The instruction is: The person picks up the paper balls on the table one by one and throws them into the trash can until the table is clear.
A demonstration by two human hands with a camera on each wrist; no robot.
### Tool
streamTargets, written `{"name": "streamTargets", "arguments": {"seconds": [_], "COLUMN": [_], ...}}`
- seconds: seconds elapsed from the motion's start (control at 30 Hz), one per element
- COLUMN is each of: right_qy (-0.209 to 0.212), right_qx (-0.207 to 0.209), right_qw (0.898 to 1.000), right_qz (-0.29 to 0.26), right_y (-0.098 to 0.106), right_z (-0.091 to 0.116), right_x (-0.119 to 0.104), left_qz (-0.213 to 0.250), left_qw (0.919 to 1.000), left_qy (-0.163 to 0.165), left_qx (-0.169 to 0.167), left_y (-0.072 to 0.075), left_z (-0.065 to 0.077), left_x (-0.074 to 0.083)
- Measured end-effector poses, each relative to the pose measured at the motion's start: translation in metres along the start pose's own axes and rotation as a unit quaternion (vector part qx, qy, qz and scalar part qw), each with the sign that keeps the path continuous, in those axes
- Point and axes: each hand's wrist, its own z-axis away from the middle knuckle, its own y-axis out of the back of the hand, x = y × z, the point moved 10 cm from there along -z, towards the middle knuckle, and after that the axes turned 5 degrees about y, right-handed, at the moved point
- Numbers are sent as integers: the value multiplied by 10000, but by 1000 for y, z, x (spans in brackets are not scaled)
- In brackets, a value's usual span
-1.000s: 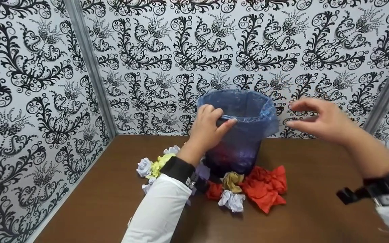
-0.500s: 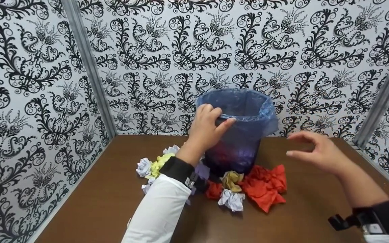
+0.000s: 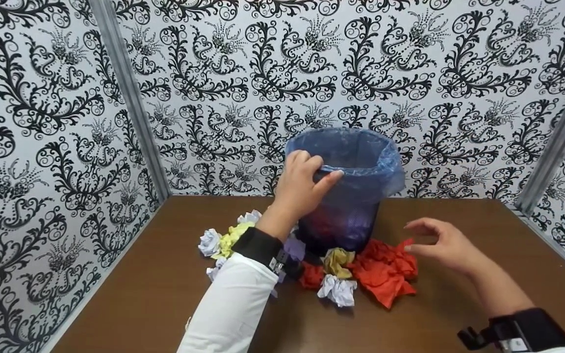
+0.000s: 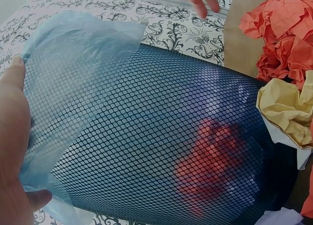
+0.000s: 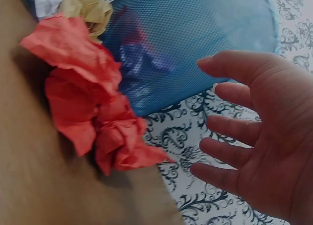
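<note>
A dark mesh wastebasket point(image 4: 127, 132) stands on the table, lined with a translucent blue bag point(image 3: 366, 184) folded over its rim. My left hand point(image 3: 302, 184) grips the near-left rim, fingers over the edge and thumb outside. Red and purple crumpled paper shows through the mesh. My right hand point(image 5: 274, 122) hovers empty, fingers apart and slightly bent, just right of the red crumpled paper point(image 3: 385, 272) without touching it. A tan paper ball point(image 3: 337, 263) and a white paper ball point(image 3: 339, 290) lie before the basket.
Left of the basket lie yellow crumpled paper point(image 3: 233, 239) and a white crumpled ball point(image 3: 209, 242), partly behind my left forearm. Purple paper point(image 3: 294, 248) sits near its base. Patterned panels point(image 3: 243, 98) enclose the brown table point(image 3: 155, 294) at the back and left.
My right hand has come down from beside the basket's rim toward the red paper, moving slightly left as well. The left hand keeps its grip on the rim, and the papers have stayed put.
</note>
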Motion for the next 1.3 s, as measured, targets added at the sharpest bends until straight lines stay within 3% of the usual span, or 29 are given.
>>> {"name": "streamTargets", "arguments": {"seconds": [0.27,0.5,0.67,0.8,1.1,1.3], "right_qy": [-40,94,-151,-81,69,-135], "right_qx": [-248,-471,-769,-927,-795,-851], "right_qw": [9996,9969,9963,9951,9914,9935], "right_qz": [128,627,354,347,1040,749], "right_y": [-17,-29,-39,-44,-45,-47], "right_z": [2,4,4,3,4,6], "right_x": [15,21,31,33,34,39], "left_qz": [31,33,31,51,58,72], "left_qw": [10000,9999,10000,10000,9999,9999], "left_qy": [12,61,76,68,100,84], "left_qx": [-49,-72,-44,-30,-69,-58], "left_y": [-1,-2,0,1,-1,-2], "left_z": [-1,-1,-1,-1,0,-1], "left_x": [1,0,-1,-1,-3,-2]}}
